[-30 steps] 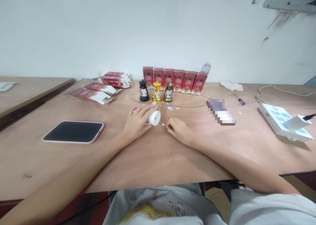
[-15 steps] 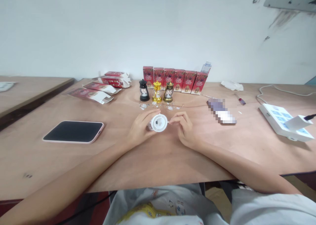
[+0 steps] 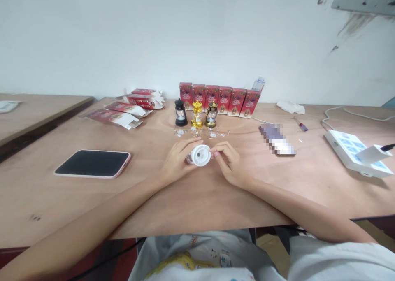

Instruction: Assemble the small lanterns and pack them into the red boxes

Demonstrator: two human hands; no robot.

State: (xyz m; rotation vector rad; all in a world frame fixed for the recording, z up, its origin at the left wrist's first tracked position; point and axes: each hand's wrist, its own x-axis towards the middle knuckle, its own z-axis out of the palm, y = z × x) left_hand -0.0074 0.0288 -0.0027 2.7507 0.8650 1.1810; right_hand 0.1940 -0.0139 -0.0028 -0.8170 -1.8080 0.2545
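Note:
My left hand [image 3: 178, 159] is wrapped round a small white lantern [image 3: 202, 155], tilted so its round underside faces me. A recess with a dark spot shows in that underside. At the lantern's right rim, my right hand [image 3: 228, 161] has thumb and forefinger pinched together; whatever lies between them is too small to make out. Beyond my hands stand a black lantern [image 3: 180, 113], a gold lantern [image 3: 196, 114] and a bronze lantern [image 3: 211, 114] in a row. Small clear and white scraps [image 3: 212, 134] lie in front of them.
Several red boxes [image 3: 225, 100] stand against the wall beside a clear bottle [image 3: 258, 84]. Opened red cartons [image 3: 120, 115] lie at the back left. A phone [image 3: 92, 164] is at left, a blurred-out device [image 3: 277, 140], screwdriver [image 3: 300, 125] and power strip [image 3: 348, 149] at right.
The white lantern has shifted slightly right, and its underside is turned a little. My right fingertips now sit closer against its rim, where they were slightly apart from it before.

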